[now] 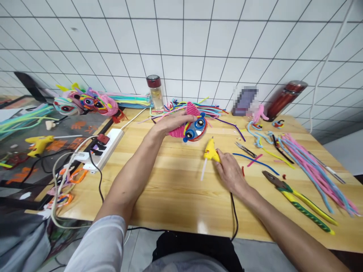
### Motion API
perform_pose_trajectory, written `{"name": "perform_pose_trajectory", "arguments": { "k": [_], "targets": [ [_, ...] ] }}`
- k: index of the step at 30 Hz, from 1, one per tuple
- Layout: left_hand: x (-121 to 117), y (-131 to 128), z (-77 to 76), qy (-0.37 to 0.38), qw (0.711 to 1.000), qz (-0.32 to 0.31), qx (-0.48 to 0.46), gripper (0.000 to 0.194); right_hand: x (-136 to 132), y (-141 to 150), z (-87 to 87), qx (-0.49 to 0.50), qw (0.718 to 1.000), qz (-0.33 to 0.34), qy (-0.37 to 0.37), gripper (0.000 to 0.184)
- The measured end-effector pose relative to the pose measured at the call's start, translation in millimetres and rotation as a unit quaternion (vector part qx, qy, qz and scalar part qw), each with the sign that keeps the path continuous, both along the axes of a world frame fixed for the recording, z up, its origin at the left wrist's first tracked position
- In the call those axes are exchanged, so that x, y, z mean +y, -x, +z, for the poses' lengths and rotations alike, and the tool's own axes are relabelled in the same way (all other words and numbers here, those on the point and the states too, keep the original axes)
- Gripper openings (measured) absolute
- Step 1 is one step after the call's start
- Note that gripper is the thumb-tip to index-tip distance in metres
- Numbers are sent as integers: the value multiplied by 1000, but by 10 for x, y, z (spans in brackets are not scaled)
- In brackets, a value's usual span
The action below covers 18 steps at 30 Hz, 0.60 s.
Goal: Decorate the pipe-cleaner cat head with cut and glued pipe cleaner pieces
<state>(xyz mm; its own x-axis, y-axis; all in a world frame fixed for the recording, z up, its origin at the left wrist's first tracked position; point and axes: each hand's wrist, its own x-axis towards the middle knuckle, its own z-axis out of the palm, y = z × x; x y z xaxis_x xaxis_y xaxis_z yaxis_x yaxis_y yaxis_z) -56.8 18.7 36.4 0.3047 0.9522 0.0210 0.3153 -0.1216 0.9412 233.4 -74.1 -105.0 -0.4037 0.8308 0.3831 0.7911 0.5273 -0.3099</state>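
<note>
My left hand [178, 121] grips a pipe-cleaner animal head [195, 128] above the middle of the table. Its back is pink, with blue-rimmed black eyes and small blue tufts; my palm hides part of it. My right hand [229, 170] is closed around the handle of a yellow hot glue gun [210, 151]. The gun's nozzle points away from me, a little right of the head, and the two are apart. A translucent glue stick [203, 170] juts from the gun, and a black cord [233, 215] runs down from beneath my right wrist over the table edge.
To the right lie pliers [295, 202], thread snips [245, 149] and pink and blue pipe cleaners [312, 170]. At left are a white power strip [104, 151], another yellow glue gun [39, 144] and several craft heads [87, 102]. A glass bottle [155, 92] and a red flask [287, 99] stand by the wall.
</note>
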Motion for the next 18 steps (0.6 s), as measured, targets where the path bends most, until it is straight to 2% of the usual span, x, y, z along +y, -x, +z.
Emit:
{"name": "perform_pose_trajectory", "arguments": {
  "k": [6, 9, 12, 15, 18],
  "targets": [
    [-53, 10, 78, -4, 998, -58, -32, 38, 161, 535, 46, -112, 993, -28, 4, 49],
    [-62, 35, 103, -32, 997, -73, -15, 34, 271, 827, 84, -122, 990, -57, 28, 49],
    [-93, 28, 139, -40, 996, -77, -4, 33, 334, 1025, 120, -107, 992, -49, 41, 42],
    [-149, -18, 170, -8, 993, -112, -31, 35, 359, 1018, 167, -53, 997, -26, 42, 40],
    [-206, -96, 170, 20, 989, -139, -35, 36, 352, 757, 252, 79, 996, 8, 45, 35]
  ]
}}
